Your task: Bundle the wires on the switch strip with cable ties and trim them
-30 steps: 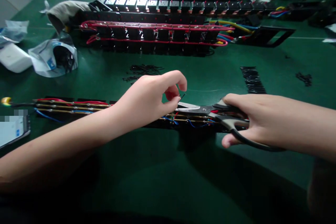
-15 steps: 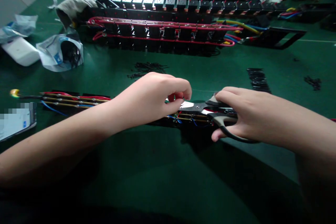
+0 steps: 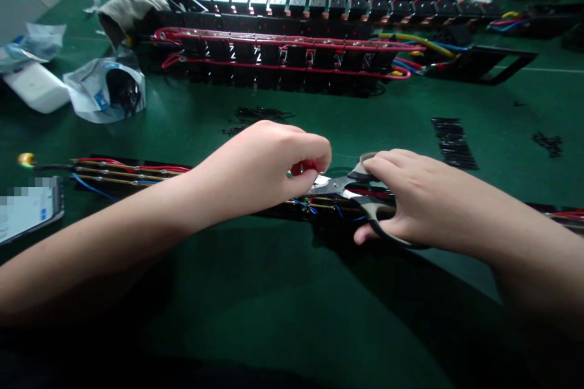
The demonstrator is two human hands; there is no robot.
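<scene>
A long strip with brass-coloured rails and red and blue wires runs across under both hands. My right hand is wrapped round the dark and beige handles of a pair of scissors. The blades point left, over the strip, with their tips partly hidden by my left hand. My left hand is closed in a pinch above the strip, thumb against fingertip right by the blades. Whatever it pinches is too small to make out.
Behind my left hand lie loose black cable ties. A neat row of black pieces and a small dark pile lie right. Plastic bags and a phone are left. Wired black assemblies line the back.
The scissors and my right hand have shifted left, bringing the blades further in towards my left fingertips. My left hand stays almost in place, still pinched.
</scene>
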